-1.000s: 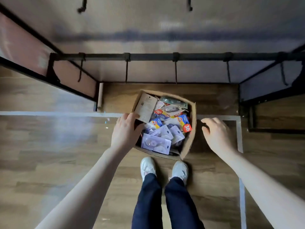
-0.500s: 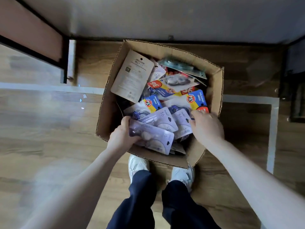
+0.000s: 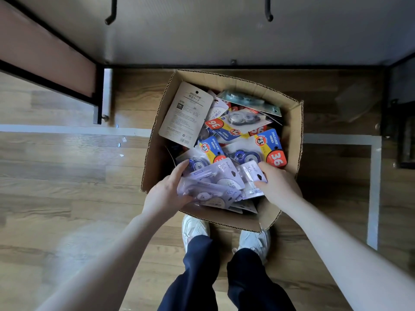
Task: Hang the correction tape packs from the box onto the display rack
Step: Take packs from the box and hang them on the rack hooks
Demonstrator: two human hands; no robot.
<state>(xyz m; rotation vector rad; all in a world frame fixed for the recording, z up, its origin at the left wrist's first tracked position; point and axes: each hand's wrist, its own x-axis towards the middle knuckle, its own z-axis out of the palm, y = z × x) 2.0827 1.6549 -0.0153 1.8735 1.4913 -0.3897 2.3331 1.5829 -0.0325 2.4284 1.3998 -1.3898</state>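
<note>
Both hands are in the box [image 3: 155, 167]: left hand [image 3: 167, 194] grips purple packs [image 3: 211, 189]; right hand [image 3: 277, 187] pinches their other end.

Right hand [image 3: 277, 187] now gripping lilac packs [image 3: 215, 187] alongside left hand [image 3: 167, 194].

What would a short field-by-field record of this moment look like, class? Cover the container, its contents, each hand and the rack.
container: open cardboard box on the wooden floor, in front of the person's shoes
contents: jumbled correction tape packs; lilac packs nearest the person, blue-and-yellow packs behind, one beige card pack face down at the left
left hand: gripping the left end of the lilac packs
right hand: holding their right end
rack: two black hooks visible above, both bare
progress: no pack hung in view
</note>
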